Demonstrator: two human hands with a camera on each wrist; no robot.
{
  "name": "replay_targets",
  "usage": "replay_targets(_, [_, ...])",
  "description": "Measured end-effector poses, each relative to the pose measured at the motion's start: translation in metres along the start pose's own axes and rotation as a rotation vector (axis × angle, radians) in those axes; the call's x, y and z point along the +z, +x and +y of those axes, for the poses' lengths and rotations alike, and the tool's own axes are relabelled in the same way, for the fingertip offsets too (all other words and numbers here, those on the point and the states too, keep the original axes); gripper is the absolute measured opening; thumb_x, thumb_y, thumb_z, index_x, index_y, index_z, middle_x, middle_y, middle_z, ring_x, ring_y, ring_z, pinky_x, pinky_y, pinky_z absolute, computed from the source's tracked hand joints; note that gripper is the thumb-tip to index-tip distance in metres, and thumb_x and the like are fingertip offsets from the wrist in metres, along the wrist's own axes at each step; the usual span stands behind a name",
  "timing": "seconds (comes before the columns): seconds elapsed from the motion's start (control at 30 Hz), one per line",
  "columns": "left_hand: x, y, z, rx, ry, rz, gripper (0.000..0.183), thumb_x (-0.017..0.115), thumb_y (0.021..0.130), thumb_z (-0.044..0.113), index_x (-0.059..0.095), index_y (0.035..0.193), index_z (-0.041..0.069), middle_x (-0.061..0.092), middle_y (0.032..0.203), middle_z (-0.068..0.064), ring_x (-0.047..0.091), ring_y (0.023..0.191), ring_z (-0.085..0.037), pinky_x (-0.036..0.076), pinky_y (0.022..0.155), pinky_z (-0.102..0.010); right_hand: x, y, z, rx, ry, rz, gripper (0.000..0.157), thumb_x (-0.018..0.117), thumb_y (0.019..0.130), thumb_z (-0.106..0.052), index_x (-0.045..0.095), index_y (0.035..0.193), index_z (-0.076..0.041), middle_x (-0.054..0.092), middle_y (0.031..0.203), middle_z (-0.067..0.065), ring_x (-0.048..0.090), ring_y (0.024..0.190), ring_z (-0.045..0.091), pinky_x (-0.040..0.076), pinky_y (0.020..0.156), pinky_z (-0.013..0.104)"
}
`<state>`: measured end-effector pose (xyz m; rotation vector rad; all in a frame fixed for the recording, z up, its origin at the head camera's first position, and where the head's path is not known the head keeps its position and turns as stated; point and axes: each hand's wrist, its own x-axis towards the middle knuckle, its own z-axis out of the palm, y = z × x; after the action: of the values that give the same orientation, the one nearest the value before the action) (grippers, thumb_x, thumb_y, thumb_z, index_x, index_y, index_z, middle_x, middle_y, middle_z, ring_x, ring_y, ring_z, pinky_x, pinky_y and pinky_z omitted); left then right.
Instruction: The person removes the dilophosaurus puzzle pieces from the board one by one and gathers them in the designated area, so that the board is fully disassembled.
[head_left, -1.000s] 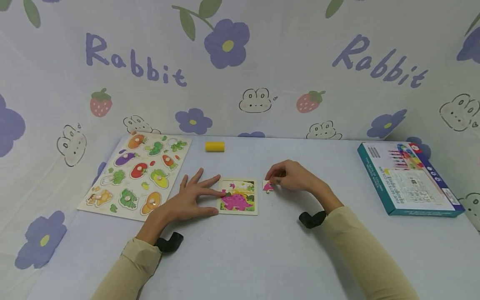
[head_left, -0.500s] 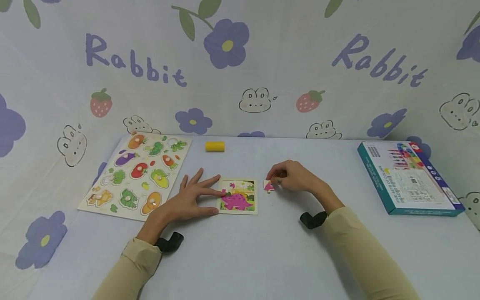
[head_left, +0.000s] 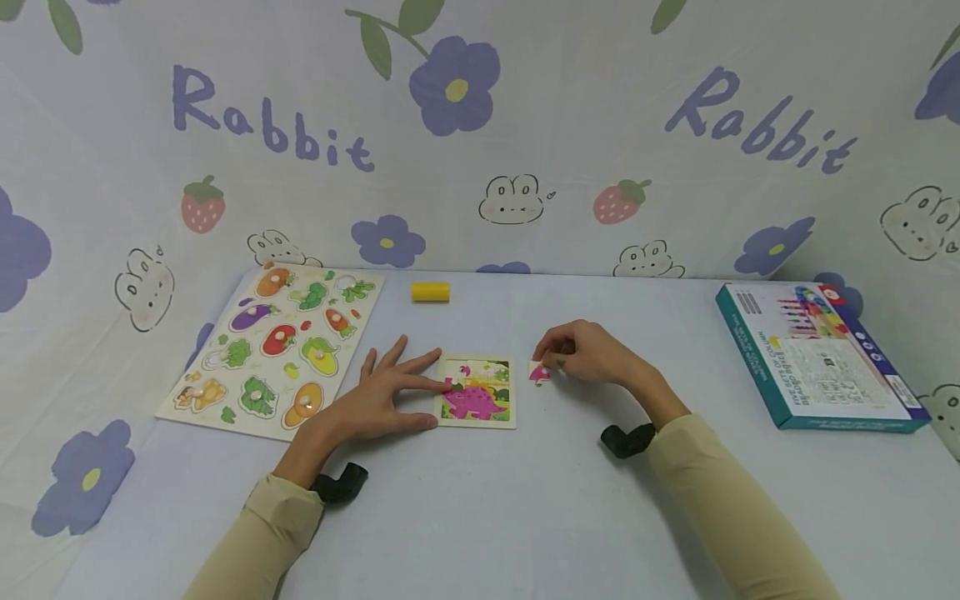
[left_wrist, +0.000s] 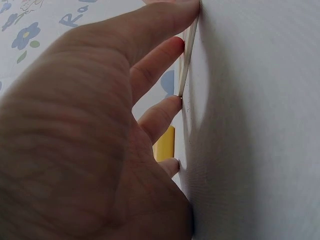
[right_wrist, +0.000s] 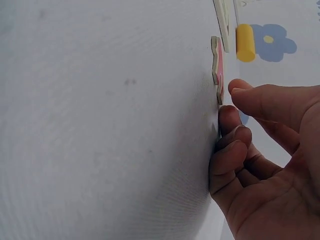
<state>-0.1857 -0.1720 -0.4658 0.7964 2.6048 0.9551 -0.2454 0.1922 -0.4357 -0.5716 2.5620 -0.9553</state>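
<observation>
My left hand (head_left: 386, 396) lies with fingers spread, its thumb and index fingertips at the left edge of a small square wooden dinosaur puzzle (head_left: 475, 408). That puzzle shows a pink dinosaur, with a paler area at its upper left. In the left wrist view the fingers of that hand (left_wrist: 162, 117) reach the puzzle's edge at table level. To the right of the puzzle, my right hand (head_left: 588, 357) has curled fingers and pinches a small pink-and-white puzzle piece (head_left: 538, 373) by its upper right side. Seen from the right wrist, the piece (right_wrist: 218, 70) is low against the table.
A vegetable peg puzzle board (head_left: 273, 354) lies at the left, partly beneath the left forearm. A yellow cylinder (head_left: 431, 292) rests at the back. On the right is a teal-edged flat box (head_left: 825, 362). A printed cloth (head_left: 570, 108) hangs behind the table.
The right hand and the puzzle piece have shifted very slightly to the right, away from the dinosaur puzzle. The left hand holds its place.
</observation>
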Motion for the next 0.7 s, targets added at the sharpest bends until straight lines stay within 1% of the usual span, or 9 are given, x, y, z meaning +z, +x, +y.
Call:
replay_targets(0.3, [0.000, 0.000, 0.000, 0.005, -0.002, -0.003, 0.051, 0.080, 0.092, 0.041, 0.070, 0.141, 0.032, 0.032, 0.176, 0.000, -0.007, 0.168, -0.043, -0.016, 0.127, -0.074, 0.001, 0.000, 0.002, -0.016, 0.034, 0.027, 0.020, 0.065, 0.101, -0.009, 0.077, 0.117, -0.008, 0.075, 0.111, 0.009, 0.059, 0.096, 0.022, 0.050, 0.083, 0.029])
replay_targets(0.43, [0.000, -0.001, 0.000, 0.003, -0.004, -0.007, 0.051, 0.080, 0.092, 0.041, 0.070, 0.141, 0.032, 0.032, 0.176, 0.000, -0.006, 0.168, -0.043, -0.016, 0.127, -0.074, 0.002, 0.000, 0.001, -0.025, 0.025, 0.054, 0.021, 0.066, 0.101, -0.011, 0.076, 0.119, -0.009, 0.074, 0.110, 0.009, 0.059, 0.093, 0.021, 0.050, 0.080, 0.028])
replay_targets(0.6, [0.000, -0.001, 0.000, 0.004, -0.001, -0.004, 0.051, 0.080, 0.092, 0.042, 0.070, 0.141, 0.034, 0.032, 0.176, 0.001, -0.006, 0.168, -0.042, -0.016, 0.127, -0.074, 0.002, 0.002, -0.006, -0.036, 0.011, 0.108, 0.020, 0.065, 0.102, -0.011, 0.078, 0.117, -0.011, 0.073, 0.106, 0.007, 0.059, 0.089, 0.022, 0.049, 0.078, 0.031])
replay_targets(0.7, [0.000, 0.000, 0.000, 0.002, 0.001, -0.001, 0.051, 0.081, 0.091, 0.042, 0.070, 0.141, 0.034, 0.032, 0.176, 0.001, -0.006, 0.168, -0.042, -0.016, 0.127, -0.074, 0.004, 0.006, -0.011, -0.045, 0.030, 0.090, 0.019, 0.066, 0.103, -0.013, 0.077, 0.118, -0.010, 0.073, 0.107, 0.007, 0.059, 0.087, 0.021, 0.049, 0.076, 0.030])
